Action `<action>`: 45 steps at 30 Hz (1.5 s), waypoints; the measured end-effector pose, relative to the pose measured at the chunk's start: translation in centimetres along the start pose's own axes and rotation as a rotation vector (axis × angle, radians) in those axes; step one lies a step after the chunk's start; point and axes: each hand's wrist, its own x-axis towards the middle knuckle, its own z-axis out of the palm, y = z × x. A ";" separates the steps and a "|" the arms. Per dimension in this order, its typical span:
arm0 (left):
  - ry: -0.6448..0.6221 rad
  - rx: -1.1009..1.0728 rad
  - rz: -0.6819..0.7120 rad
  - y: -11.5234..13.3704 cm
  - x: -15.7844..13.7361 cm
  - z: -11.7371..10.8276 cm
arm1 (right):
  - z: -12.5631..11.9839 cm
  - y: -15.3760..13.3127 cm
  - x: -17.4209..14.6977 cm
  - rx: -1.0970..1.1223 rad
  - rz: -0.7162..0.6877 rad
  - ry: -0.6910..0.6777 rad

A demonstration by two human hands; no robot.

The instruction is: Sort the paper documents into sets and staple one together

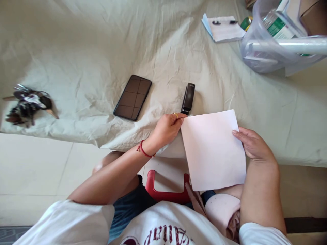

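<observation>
A white sheet of paper, perhaps a thin stack, is held up in front of me over the cloth's near edge. My left hand pinches its upper left corner, fingers pressed together. At the right edge my right hand grips it, thumb on top and the other fingers hidden beneath. Just beyond my left fingertips lies a black stapler on the cloth, its near end close to the paper's corner. A dark phone rests face up to the left of the stapler.
A pale cloth covers the surface. Keys and small items lie at far left. Notepaper with a pen sits at the back, beside a clear plastic tub of bottles and papers. A red stool stands below the edge.
</observation>
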 end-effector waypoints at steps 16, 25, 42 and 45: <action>0.069 0.095 -0.238 0.7 1.1 -0.1 | 2.5 -0.9 0.7 -0.034 0.027 0.088; 0.069 0.168 -0.252 0.8 1.6 0.1 | 3.2 -1.1 0.8 -0.072 -0.007 0.126; 0.052 0.087 -0.293 1.3 1.7 0.1 | 2.8 -1.9 0.4 -0.119 0.040 0.150; 0.056 0.071 -0.323 1.9 1.6 0.1 | 2.8 -1.8 0.4 -0.106 0.045 0.156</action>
